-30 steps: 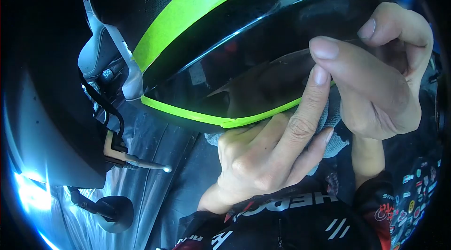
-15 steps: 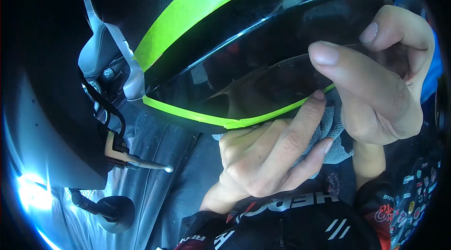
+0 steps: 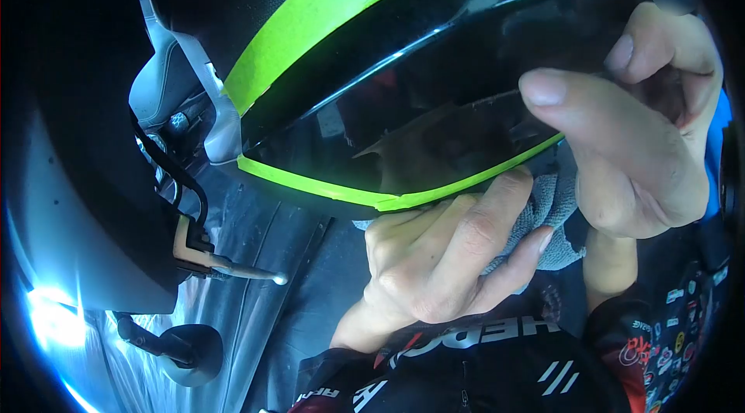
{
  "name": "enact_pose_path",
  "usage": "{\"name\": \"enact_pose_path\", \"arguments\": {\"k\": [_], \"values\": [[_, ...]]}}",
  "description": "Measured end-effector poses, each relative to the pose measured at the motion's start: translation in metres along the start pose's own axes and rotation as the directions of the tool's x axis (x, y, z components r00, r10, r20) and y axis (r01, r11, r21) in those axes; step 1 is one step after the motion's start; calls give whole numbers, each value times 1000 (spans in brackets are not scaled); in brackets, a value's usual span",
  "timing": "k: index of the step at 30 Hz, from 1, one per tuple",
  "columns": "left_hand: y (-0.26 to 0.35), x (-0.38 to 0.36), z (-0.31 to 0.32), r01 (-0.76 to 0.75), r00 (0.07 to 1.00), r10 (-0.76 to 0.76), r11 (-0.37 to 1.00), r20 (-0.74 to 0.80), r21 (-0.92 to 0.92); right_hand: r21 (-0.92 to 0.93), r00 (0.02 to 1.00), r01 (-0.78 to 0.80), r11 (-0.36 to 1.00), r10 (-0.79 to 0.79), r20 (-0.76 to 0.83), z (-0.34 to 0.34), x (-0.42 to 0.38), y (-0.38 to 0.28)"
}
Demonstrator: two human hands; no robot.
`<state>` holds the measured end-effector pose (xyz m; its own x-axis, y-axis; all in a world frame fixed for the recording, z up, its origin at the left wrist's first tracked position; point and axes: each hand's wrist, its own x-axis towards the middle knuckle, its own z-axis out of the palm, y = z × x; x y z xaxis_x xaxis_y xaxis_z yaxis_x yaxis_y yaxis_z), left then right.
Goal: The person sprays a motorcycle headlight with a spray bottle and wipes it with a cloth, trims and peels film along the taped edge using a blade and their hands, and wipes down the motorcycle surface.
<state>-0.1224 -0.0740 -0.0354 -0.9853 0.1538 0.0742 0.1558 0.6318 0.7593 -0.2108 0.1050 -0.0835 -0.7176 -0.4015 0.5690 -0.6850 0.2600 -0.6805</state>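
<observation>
A glossy black curved panel fills the upper middle, framed by bright green tape along its top and bottom edges. Under the bottom edge is my left hand, back upward, fingers bent and closed over a blue-grey cloth. Its fingertips lie close beneath the lower tape strip. My right hand hovers before the panel's right part, with thumb and index finger curled as in a pinch. What they hold, if anything, I cannot make out. A faint line with pale specks crosses the panel toward this hand.
A pale grey bracket-like trim adjoins the panel's left corner. Further left are black cables, a rod with a pale tip and a dark round-ended part. Shiny sheeting hangs below, near a bright light.
My left index finger has bent and drawn back from the lower tape edge. The right hand has shifted slightly to the right. The cloth stays under my left hand.
</observation>
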Motion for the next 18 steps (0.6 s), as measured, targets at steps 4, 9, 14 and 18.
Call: {"name": "enact_pose_path", "arguments": {"k": [4,9,14,18], "values": [[-3,-2,2,1,1000,-1,1000,-5,-4,36,998,63,997,-63,-6,2,5,8],[8,3,-10,72,992,-74,997,104,21,57,998,-21,998,24,-61,6,4,0],[-2,1,-5,11,999,-10,1000,39,-4,55,998,-12,998,15,-59,9,4,3],[6,6,-20,58,992,-53,998,110,-38,53,996,-89,995,89,-3,2,9,-5]]}}
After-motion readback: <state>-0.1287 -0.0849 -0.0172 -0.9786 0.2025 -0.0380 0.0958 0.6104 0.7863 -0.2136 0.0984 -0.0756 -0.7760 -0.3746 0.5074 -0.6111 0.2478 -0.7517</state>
